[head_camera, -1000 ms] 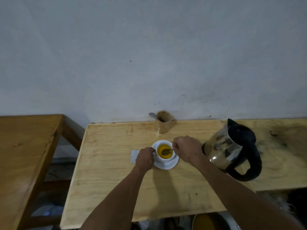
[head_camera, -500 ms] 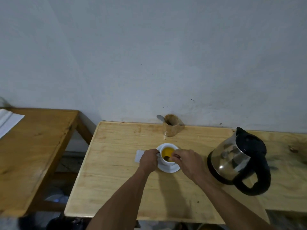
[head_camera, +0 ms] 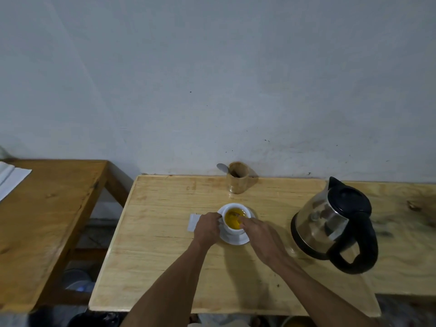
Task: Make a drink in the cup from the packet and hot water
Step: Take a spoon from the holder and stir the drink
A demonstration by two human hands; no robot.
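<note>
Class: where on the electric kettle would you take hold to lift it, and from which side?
Grip the black loop handle of the electric kettle from the near right side: the loop faces the person, the spout points toward the wall, and the steel body may be hot.

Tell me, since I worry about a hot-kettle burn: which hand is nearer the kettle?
Right. The right hand is at the cup, on the side facing the kettle; the left hand is on the cup's far side.
</note>
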